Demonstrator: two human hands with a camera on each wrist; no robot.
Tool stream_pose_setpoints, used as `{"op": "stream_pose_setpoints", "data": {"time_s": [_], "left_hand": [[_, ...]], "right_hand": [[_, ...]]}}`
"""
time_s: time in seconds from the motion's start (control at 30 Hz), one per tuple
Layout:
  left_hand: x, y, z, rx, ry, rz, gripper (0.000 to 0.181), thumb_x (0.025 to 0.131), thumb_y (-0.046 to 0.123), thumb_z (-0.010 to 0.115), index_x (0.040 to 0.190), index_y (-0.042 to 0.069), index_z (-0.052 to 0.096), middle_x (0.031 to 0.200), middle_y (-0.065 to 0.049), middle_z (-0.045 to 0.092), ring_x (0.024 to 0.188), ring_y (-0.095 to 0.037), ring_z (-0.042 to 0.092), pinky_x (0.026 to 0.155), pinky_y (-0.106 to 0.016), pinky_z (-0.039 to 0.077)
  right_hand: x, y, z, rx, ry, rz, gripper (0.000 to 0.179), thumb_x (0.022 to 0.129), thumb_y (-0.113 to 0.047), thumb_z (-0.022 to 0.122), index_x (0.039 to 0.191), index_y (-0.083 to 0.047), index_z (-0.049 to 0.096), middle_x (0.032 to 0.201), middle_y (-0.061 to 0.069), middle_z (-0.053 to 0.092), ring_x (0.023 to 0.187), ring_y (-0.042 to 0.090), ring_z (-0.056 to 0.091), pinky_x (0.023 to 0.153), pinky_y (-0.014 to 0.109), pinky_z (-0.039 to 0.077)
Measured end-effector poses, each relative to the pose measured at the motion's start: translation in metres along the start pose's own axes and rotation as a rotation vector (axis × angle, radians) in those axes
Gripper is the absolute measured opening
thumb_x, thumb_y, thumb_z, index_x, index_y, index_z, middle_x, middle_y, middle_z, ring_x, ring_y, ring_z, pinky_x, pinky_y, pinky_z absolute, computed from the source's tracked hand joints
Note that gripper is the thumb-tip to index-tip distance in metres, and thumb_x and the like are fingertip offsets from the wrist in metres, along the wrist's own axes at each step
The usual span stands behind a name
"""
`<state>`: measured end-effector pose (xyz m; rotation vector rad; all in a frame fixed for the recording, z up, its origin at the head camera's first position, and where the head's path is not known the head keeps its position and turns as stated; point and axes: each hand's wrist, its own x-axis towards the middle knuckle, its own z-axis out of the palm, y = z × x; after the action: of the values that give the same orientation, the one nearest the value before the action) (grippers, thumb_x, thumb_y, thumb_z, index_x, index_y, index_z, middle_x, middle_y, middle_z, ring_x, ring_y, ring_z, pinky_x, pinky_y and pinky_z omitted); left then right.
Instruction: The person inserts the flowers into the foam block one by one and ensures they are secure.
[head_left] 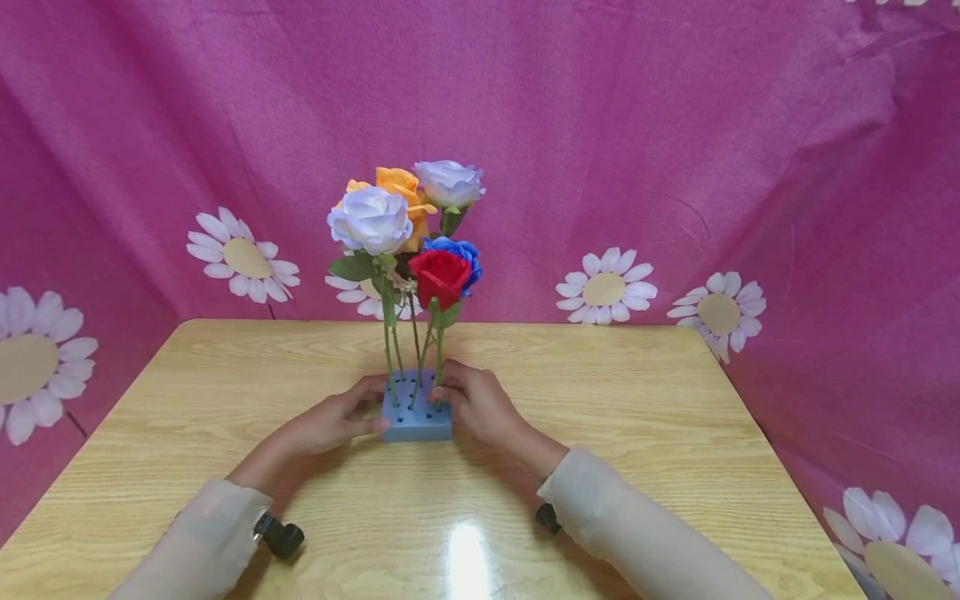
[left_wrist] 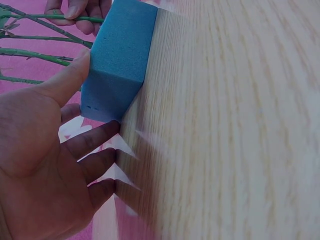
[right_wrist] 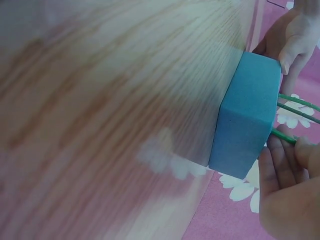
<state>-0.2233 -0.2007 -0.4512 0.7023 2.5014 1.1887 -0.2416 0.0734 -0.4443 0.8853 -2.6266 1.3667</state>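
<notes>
A blue foam block (head_left: pixel 417 431) with holes in its top stands on the table, holding several upright artificial roses. A red rose (head_left: pixel 440 277) partly hides a blue rose (head_left: pixel 474 260). Pale lilac-white roses (head_left: pixel 371 221) and orange roses (head_left: pixel 400 183) rise higher. My left hand (head_left: pixel 330 423) holds the block's left side, its thumb at the front corner; in the left wrist view, the other fingertips reach down beside the block. My right hand (head_left: pixel 483 406) pinches a green stem (right_wrist: pixel 283 135), which appears to be the red rose's, low down near the block's top.
The light wooden table (head_left: pixel 600 467) ends at a back edge just behind the flowers. A magenta cloth (head_left: pixel 637 125) with printed daisies hangs behind and at both sides. A bright reflection lies on the tabletop near the front.
</notes>
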Motion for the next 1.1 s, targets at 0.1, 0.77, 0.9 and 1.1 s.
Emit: {"op": "stream_pose_setpoints", "data": {"time_s": [0.1, 0.77, 0.9, 1.1], "left_hand": [[-0.0001, -0.0005, -0.0011, 0.004, -0.006, 0.004, 0.069, 0.104, 0.03, 0.064, 0.159, 0.008, 0.028, 0.153, -0.022, 0.049, 0.142, -0.045, 0.045, 0.115, -0.063, 0.033], [0.0012, -0.0076, 0.002, -0.016, 0.012, 0.027, 0.069, 0.103, 0.026, 0.066, 0.157, 0.006, 0.03, 0.149, -0.024, 0.052, 0.141, -0.047, 0.045, 0.117, -0.064, 0.029], [0.0014, -0.0085, 0.0019, -0.024, 0.02, 0.051, 0.069, 0.102, 0.024, 0.067, 0.157, 0.005, 0.03, 0.147, -0.024, 0.053, 0.141, -0.046, 0.045, 0.117, -0.064, 0.029], [0.0012, -0.0098, 0.0005, -0.027, 0.014, 0.048, 0.07, 0.102, 0.023, 0.067, 0.158, 0.006, 0.028, 0.149, -0.024, 0.052, 0.141, -0.046, 0.045, 0.117, -0.063, 0.029]], "right_hand": [[0.0, -0.0014, 0.0007, -0.005, -0.004, -0.002, 0.004, 0.1, -0.004, 0.066, 0.1, -0.008, 0.068, 0.091, 0.001, 0.078, 0.083, 0.009, 0.07, 0.073, 0.024, 0.054], [-0.0013, -0.0001, 0.0017, -0.018, -0.015, -0.012, 0.003, 0.1, -0.006, 0.066, 0.102, -0.007, 0.068, 0.093, 0.002, 0.078, 0.083, 0.008, 0.068, 0.073, 0.023, 0.053], [-0.0024, 0.0, 0.0024, -0.025, 0.001, -0.014, 0.003, 0.101, -0.007, 0.064, 0.101, -0.006, 0.067, 0.092, 0.002, 0.079, 0.084, 0.009, 0.069, 0.072, 0.023, 0.052], [-0.0047, 0.0003, 0.0035, 0.005, 0.014, -0.004, 0.005, 0.103, -0.008, 0.063, 0.099, -0.006, 0.065, 0.094, 0.002, 0.079, 0.086, 0.014, 0.071, 0.072, 0.024, 0.049]]}}
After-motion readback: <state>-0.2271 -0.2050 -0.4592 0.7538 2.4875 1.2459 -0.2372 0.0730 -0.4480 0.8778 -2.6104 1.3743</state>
